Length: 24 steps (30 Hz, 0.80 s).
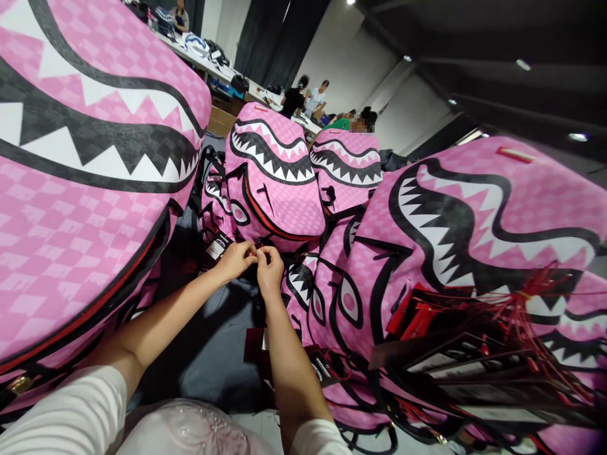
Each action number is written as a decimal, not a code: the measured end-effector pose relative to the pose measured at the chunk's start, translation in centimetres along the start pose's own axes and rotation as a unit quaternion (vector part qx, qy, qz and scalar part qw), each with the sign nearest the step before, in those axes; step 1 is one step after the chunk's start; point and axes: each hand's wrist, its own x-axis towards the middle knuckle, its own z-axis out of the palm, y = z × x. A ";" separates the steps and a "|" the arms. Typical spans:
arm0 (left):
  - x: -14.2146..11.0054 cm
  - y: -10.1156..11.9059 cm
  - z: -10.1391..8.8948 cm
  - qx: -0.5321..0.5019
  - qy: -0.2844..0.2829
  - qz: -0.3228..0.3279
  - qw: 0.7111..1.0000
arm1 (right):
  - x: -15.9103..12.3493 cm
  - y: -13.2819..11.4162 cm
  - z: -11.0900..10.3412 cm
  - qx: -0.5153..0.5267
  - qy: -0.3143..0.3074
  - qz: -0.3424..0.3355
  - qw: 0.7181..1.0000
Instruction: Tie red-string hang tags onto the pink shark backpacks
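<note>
My left hand and my right hand meet fingertip to fingertip at the middle of the view. Both pinch at something small and dark with a touch of red, too small to make out. Just behind them stands a pink checkered backpack with a printed shark mouth, its front edge at my fingertips. A black hang tag with a white label lies beside my left hand, against the backpack's lower left side. Grey cloth spreads beneath my forearms.
A large pink backpack fills the left side; another backpack stands at right. A bundle of tags on red strings lies close on the right. Farther back are one more backpack, long tables and several people.
</note>
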 end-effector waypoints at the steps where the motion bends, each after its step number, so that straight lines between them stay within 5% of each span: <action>1: -0.1 -0.1 0.0 -0.022 -0.005 0.008 1.000 | 0.0 0.0 0.0 -0.002 0.006 0.001 1.000; 5: -0.5 0.0 0.0 -0.024 -0.019 0.014 0.999 | -0.2 0.1 -0.1 0.011 0.001 -0.005 1.000; 11: -0.8 0.9 1.4 0.032 0.069 -0.059 0.995 | 0.0 0.4 -0.3 0.014 0.011 -0.026 0.999; 15: -1.2 0.9 2.1 -0.008 0.039 -0.018 0.999 | -0.1 0.9 -0.4 0.004 0.030 -0.037 0.999; 21: -1.5 1.5 2.4 0.074 0.090 -0.078 0.990 | -0.2 1.5 -0.4 0.002 0.035 -0.035 0.999; 24: -1.5 1.8 2.4 0.044 0.060 -0.051 0.996 | 0.0 1.6 -0.6 0.005 0.038 -0.037 0.999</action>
